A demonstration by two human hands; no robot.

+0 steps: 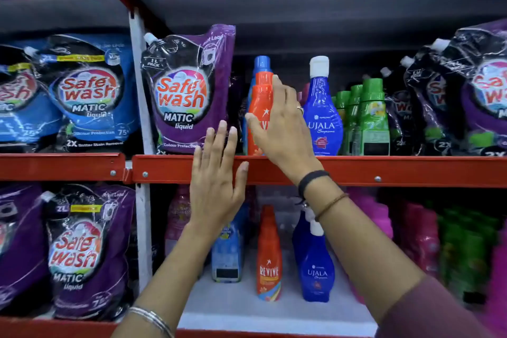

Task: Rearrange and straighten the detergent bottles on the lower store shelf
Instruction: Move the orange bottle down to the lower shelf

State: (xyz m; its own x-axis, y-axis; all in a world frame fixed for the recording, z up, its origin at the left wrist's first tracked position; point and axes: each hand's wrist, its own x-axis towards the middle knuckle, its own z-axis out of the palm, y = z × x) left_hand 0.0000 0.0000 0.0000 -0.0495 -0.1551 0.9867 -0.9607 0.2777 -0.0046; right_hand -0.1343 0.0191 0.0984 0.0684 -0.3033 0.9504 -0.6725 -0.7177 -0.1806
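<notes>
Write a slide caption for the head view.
Right hand grips an orange Revive bottle on the shelf; left hand open.

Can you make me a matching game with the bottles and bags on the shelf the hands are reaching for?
Things:
1. Revive bottle
2. Ujala bottle
3. Safe Wash pouch
4. green-capped bottles

What fits:
A. purple, left of the other three
B. green, right of the blue bottle
C. orange-red, in the grip of the right hand
D. blue with a white cap

Pairs: 1-C, 2-D, 3-A, 4-B
</notes>
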